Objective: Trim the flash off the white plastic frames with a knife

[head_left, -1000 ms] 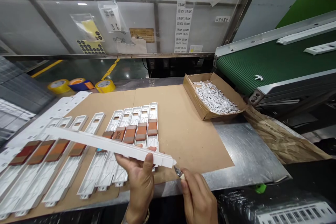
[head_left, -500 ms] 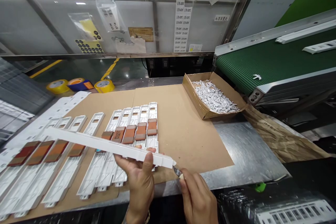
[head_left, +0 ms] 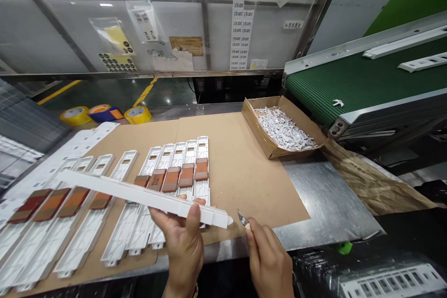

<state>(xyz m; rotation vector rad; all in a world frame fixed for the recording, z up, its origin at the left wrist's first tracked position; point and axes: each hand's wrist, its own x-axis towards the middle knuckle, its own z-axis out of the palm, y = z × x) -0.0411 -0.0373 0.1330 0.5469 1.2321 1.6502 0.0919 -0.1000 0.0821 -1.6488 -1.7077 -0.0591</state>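
A long white plastic strip slants across the view, its near end at the lower middle. My left hand grips it near that end, thumb on top and fingers beneath. In my right hand is a small knife, pinched between thumb and fingers, its blade pointing up and left. A short gap separates the blade from the strip's tip. Behind and below the strip, several white plastic parts lie in rows, with orange-brown blocks across them.
Brown cardboard covers much of the metal table. At the back right stands a cardboard box of small white pieces. A green conveyor carries white parts at right. Tape rolls sit at the back left.
The knife in my right hand has moved right, away from the strip's end. My left hand and the strip have shifted slightly left and down.
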